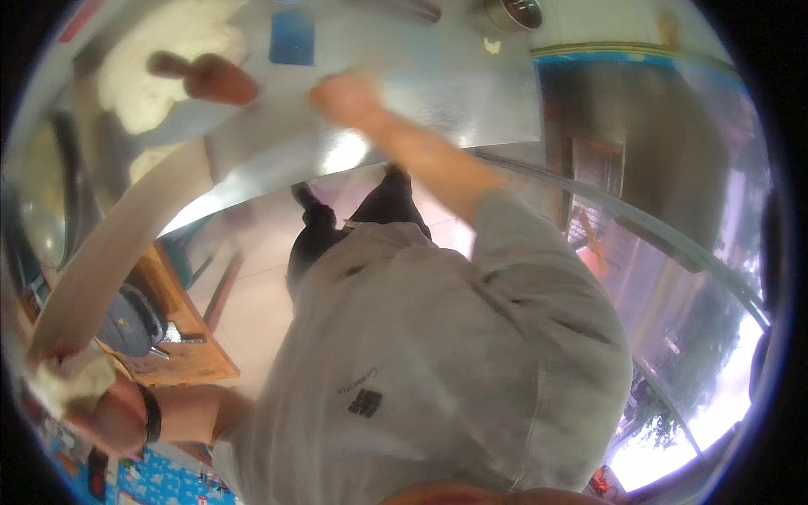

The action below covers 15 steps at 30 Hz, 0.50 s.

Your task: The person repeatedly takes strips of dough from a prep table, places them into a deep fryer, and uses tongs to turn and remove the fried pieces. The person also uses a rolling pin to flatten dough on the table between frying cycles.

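Note:
At the lower left, my left hand (108,419), with a dark band at its wrist, is closed on a pale lump of dough (77,380). My right arm reaches over the metal worktop (396,93). The right hand (347,98) there looks curled into a fist, blurred; anything inside it is hidden. Left of that hand, apart from it, lies a reddish-brown wooden roller (220,80) with a handle, in front of a large pale dough mass (143,76). A long pale tan strip (126,231) runs from the worktop toward my left hand; its kind is unclear.
A blue flat square (292,38) lies beyond my right hand. A round metal container (515,13) stands at the far edge, with a dark rod (414,9) nearby. Below the worktop at left, a wooden surface (198,337) carries a dark round lid-like thing (130,324).

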Each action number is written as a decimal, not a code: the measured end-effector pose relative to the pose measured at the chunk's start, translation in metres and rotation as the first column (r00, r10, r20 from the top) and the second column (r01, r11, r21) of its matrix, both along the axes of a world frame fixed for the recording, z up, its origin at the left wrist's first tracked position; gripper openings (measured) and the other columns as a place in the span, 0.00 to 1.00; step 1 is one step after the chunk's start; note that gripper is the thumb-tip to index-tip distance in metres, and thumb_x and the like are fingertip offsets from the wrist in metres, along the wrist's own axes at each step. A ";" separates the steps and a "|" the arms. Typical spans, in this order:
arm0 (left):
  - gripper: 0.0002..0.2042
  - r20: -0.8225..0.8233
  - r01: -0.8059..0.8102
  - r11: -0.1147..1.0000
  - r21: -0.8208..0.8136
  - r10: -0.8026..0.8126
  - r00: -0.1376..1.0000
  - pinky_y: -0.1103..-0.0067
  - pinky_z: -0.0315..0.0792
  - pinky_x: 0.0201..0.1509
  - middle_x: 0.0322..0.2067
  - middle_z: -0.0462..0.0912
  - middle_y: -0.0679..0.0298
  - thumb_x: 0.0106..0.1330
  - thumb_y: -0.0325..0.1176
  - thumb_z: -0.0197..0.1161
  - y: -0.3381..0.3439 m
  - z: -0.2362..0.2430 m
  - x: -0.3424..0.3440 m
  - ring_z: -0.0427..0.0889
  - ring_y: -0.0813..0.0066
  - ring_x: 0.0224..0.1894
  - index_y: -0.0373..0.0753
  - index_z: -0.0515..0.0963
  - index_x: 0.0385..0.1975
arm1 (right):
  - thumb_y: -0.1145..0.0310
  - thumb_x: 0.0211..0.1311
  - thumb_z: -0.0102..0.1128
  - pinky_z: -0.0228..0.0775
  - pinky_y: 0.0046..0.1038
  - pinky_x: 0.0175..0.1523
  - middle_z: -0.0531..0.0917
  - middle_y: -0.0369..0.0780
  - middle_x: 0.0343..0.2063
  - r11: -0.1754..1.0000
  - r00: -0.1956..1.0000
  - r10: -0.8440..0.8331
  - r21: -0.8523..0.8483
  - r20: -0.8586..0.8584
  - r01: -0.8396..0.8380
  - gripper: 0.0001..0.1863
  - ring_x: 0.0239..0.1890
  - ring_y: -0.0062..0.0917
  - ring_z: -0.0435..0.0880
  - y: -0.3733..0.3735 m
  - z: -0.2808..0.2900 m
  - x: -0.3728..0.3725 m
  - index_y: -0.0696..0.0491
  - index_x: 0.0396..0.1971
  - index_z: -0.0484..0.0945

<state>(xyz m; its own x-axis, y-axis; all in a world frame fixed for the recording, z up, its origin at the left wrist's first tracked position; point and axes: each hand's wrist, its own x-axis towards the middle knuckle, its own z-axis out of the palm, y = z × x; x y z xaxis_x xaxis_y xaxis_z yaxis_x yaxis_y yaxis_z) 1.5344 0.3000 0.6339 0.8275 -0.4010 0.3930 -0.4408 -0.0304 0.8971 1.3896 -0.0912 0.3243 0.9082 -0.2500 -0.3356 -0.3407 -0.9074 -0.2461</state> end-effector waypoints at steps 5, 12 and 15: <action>0.23 0.155 -0.171 0.971 0.170 0.145 0.977 0.65 0.62 0.66 0.58 0.67 0.49 0.66 0.40 0.50 0.012 0.016 -0.005 0.69 0.59 0.59 0.34 0.67 0.58 | 0.63 0.51 0.55 0.71 0.42 0.37 0.82 0.45 0.24 0.901 0.906 -0.060 0.412 0.420 -0.132 0.10 0.28 0.38 0.81 0.231 -0.024 0.145 0.51 0.23 0.83; 0.24 -0.340 0.215 0.959 -0.186 -0.269 0.901 0.65 0.65 0.63 0.53 0.70 0.54 0.63 0.38 0.57 -0.084 -0.028 -0.088 0.71 0.63 0.55 0.32 0.66 0.56 | 0.57 0.63 0.48 0.70 0.38 0.54 0.83 0.45 0.39 0.478 0.981 -0.192 0.871 -0.025 0.115 0.18 0.43 0.39 0.82 0.196 -0.036 0.091 0.52 0.42 0.81; 0.25 -0.648 0.447 0.784 -0.431 -0.614 0.451 0.65 0.66 0.62 0.53 0.70 0.55 0.63 0.36 0.60 -0.160 -0.085 -0.126 0.71 0.63 0.55 0.32 0.64 0.57 | 0.55 0.63 0.53 0.73 0.32 0.44 0.84 0.42 0.38 0.868 0.708 -0.341 0.497 0.619 -0.016 0.17 0.41 0.32 0.82 0.052 -0.063 -0.063 0.49 0.43 0.81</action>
<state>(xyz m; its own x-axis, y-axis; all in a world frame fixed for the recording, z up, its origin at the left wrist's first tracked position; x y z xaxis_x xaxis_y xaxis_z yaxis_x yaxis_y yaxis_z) 1.4088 0.1396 0.5491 0.4975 -0.8596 -0.1169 0.4812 0.1613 0.8616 1.3264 -0.0390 0.2613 0.8839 -0.4053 0.2334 -0.0528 -0.5823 -0.8113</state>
